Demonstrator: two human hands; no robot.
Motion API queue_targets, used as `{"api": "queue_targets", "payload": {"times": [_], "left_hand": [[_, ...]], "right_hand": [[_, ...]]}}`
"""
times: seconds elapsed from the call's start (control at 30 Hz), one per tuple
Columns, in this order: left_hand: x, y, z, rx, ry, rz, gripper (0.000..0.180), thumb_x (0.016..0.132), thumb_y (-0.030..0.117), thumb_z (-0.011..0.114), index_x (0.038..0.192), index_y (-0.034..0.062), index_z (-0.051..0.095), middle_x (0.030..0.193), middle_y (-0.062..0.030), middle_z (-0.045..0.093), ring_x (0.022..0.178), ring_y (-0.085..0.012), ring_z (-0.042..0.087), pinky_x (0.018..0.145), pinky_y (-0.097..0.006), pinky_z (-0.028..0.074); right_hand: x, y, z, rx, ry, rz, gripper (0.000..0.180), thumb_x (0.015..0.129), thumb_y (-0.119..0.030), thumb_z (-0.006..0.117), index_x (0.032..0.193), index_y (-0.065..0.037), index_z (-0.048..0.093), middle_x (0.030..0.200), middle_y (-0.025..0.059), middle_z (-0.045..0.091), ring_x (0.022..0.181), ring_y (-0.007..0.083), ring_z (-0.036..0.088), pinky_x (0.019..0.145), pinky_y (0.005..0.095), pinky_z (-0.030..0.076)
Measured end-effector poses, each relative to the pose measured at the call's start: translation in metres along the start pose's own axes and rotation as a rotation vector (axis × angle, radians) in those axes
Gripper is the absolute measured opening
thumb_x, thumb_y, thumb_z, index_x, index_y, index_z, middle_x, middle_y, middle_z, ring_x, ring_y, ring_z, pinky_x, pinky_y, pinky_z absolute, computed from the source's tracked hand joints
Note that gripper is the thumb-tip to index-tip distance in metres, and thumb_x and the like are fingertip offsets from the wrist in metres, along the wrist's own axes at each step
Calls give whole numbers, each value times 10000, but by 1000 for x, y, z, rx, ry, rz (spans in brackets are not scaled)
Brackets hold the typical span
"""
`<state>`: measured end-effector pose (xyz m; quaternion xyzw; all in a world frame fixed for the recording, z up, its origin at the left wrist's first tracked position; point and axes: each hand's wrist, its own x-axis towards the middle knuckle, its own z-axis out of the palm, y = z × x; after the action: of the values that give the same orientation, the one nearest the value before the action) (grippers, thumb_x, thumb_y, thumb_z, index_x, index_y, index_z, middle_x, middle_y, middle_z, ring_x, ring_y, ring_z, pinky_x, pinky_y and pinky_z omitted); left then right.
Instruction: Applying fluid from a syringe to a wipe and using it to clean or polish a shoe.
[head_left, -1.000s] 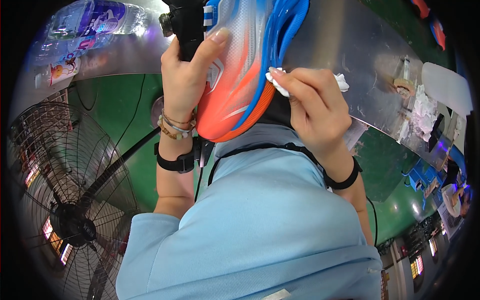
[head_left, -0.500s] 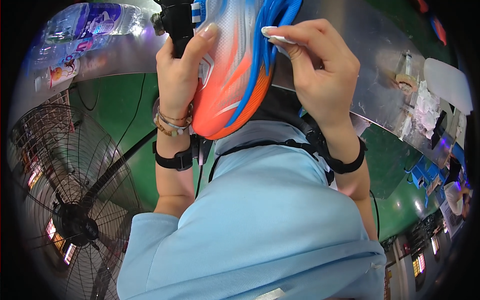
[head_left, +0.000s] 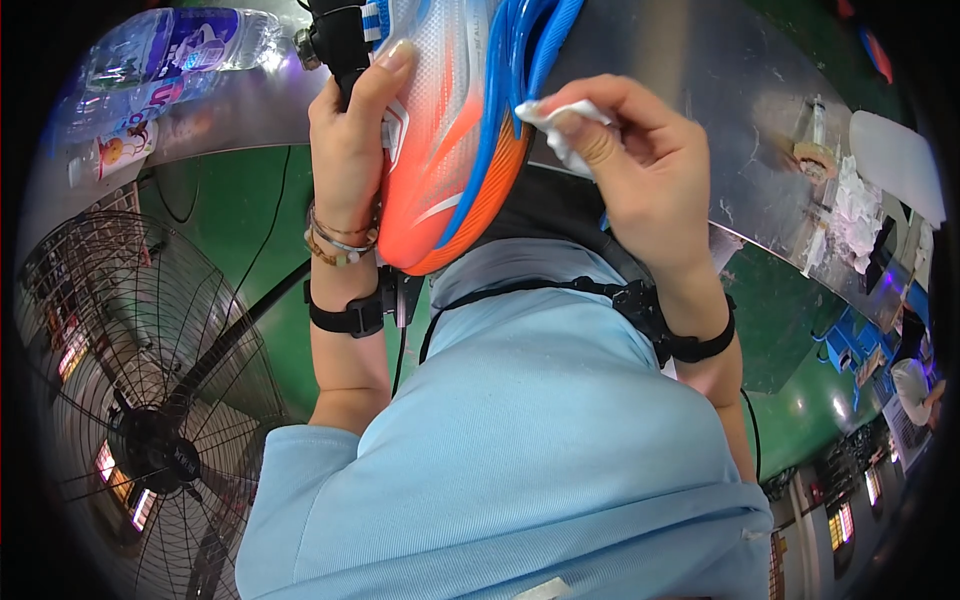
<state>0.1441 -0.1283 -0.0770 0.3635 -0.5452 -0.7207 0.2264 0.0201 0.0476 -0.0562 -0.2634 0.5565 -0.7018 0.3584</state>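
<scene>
Shoe up in front of your belly, at the top middle of the view, toe toward you; it is orange at the toe, pale farther up, with a blue band along its side and an orange sole; your left hand holds it from the left, thumb on top, the other fingers mostly hidden; your right hand pinches a white wad between thumb and finger, with its tip by the shoe's side, where blue meets orange; I cannot tell if the wad is cloth or paper, or how hard it presses.

You wear beads on your left wrist, a black band on each arm, and a blue shirt; past the shoe is a shiny gray table; on its left part are clear bottles, with a cup near them; on its right part is a crumpled white pile; a big black fan is at your left, and the floor is green.
</scene>
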Motion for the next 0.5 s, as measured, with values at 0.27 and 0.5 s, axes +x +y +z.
{"api": "queue_targets", "payload": {"times": [0.27,0.5], "left_hand": [[0,-2,-1,-64,38,-40,333,819,256,669,966,-43,650,848,-34,643,734,-89,582,676,-226,455],[1,-3,-3,-59,29,-52,337,817,255,661,971,-44,656,858,-41,648,749,-95,593,687,-226,460]], "right_hand": [[28,-18,1,-508,38,-308,238,754,66,650,944,-64,711,855,50,599,707,113,623,589,214,469],[17,7,0,-609,25,-472,243,696,130,599,830,-50,693,834,42,624,729,141,612,596,227,478]]}}
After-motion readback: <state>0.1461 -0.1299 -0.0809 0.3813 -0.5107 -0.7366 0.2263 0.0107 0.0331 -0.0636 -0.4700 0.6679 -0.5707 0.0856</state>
